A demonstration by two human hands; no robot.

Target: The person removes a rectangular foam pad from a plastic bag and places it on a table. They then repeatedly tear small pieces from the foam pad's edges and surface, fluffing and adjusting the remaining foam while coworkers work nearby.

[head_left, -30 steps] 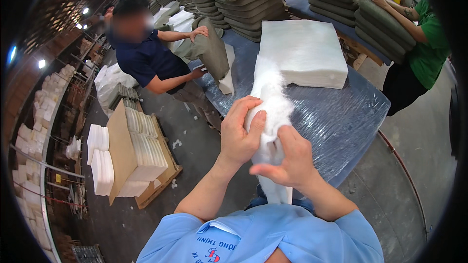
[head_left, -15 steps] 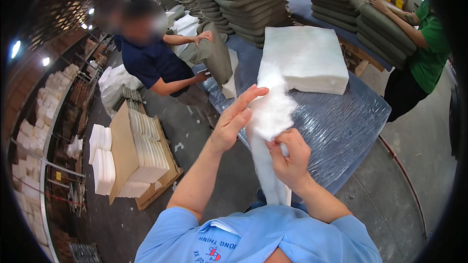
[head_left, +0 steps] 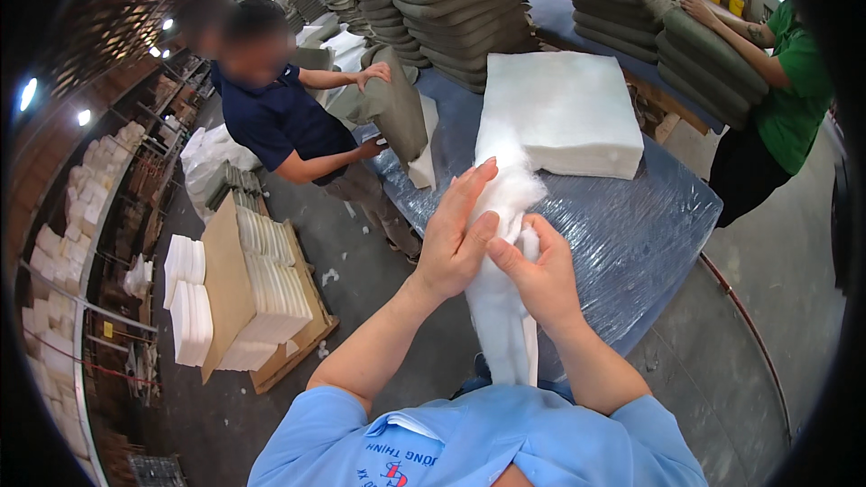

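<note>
A long strip of fluffy white wadding (head_left: pixel 498 329) runs from the table down to my body, its loose, tufted part bunched between my hands. My left hand (head_left: pixel 458 239) lies along the left side of the bunched part, fingers stretched out and thumb pointing toward my right hand. On the other side, my right hand (head_left: pixel 547 275) pinches a fold of wadding between thumb and bent fingers. Just beyond them, a thick white block of layered wadding (head_left: pixel 559 95) rests on the plastic-covered table (head_left: pixel 631 234).
Tall stacks of grey-green cushions (head_left: pixel 460 9) stand at the back. At left, a person in dark blue holds a grey-green cushion cover (head_left: pixel 397 108) around a white pad. Another in green touches cushions (head_left: pixel 708 68) at right. A pallet of white pads (head_left: pixel 271 275) sits on the left floor.
My left hand has come down and in toward the right one. My right hand has shifted slightly up, and the tufted wadding is now gathered more narrowly between them.
</note>
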